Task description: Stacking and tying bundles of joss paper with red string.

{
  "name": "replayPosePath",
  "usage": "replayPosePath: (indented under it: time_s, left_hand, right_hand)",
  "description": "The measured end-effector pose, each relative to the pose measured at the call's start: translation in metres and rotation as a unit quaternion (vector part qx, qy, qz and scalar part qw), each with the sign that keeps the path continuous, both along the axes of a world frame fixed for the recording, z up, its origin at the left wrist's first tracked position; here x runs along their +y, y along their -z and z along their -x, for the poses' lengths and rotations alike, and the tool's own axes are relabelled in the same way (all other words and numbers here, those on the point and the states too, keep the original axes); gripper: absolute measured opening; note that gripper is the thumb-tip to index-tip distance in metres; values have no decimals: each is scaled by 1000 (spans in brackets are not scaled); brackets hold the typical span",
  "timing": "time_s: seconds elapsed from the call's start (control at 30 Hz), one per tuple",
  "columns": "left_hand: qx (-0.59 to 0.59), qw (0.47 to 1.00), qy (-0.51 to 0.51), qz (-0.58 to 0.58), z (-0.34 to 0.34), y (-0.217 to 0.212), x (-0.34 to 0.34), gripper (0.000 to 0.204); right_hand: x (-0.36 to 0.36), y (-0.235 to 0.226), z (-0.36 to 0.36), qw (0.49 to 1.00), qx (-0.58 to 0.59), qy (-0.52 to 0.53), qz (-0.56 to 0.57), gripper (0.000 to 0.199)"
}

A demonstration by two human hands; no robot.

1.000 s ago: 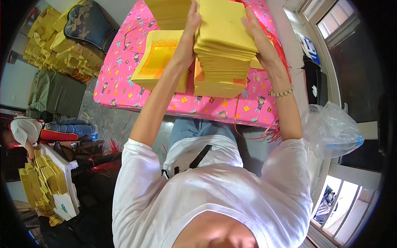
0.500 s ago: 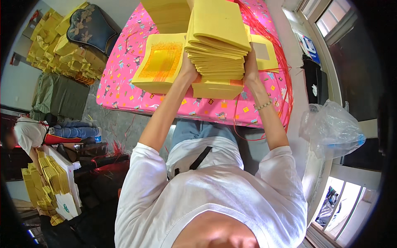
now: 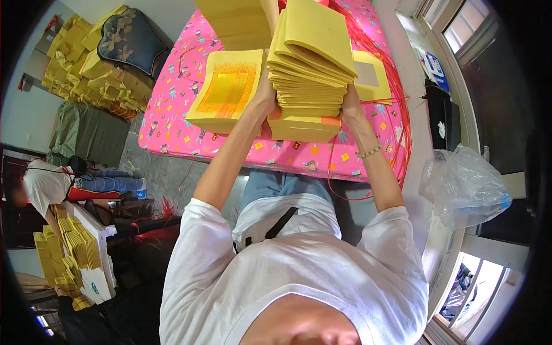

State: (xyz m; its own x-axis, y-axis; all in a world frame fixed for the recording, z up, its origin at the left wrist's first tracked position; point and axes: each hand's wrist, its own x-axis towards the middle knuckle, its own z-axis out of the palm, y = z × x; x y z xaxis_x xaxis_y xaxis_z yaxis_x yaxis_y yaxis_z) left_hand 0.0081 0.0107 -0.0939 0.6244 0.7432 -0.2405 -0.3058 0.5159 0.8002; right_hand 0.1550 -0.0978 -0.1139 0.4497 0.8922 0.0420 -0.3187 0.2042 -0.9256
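Observation:
Between my two hands is a thick stack of folded yellow paper (image 3: 313, 43), its folded edges fanned toward me. My left hand (image 3: 265, 95) presses on the left side of this stack and my right hand (image 3: 351, 106) on its lower right side; the stack hides part of the fingers of both. Directly beneath sits another yellow paper stack (image 3: 305, 131) on the pink patterned bed cover (image 3: 167, 123). To the left of my left hand lies a yellow paper stack with an orange printed top (image 3: 227, 86). A yellow sheet with a greyish rectangle (image 3: 374, 75) is at the right.
A taller yellow stack (image 3: 238, 29) stands at the back. Red plastic strands (image 3: 399, 121) run down the bed's right side. A clear plastic bag (image 3: 468, 184) hangs at the right. Far left, another person (image 3: 49, 187) bends over yellow paper bundles (image 3: 77, 241); more bundles (image 3: 75, 75) are piled behind.
The held stack has shifted a little to the right and its upper folds have spread apart more. Both hands stay on its sides. The whole view has also moved slightly.

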Motion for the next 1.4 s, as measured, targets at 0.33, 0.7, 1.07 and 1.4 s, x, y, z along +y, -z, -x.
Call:
replayPosePath:
  time_s: [0.33,0.7,1.07,1.4]
  left_hand:
    - [-19,997,8,-78,20,5,12,58]
    - [-26,987,-4,-156,-17,10,47,57]
    - [-48,973,11,-224,-51,15,79,57]
    - [-70,956,5,-285,-60,27,73,56]
  right_hand:
    - [10,-55,2,995,2,-37,-93,65]
    - [11,-34,0,996,-81,-9,-45,58]
    - [-46,-14,48,855,-452,233,-100,95]
    - [-23,-18,80,830,-449,331,-3,112]
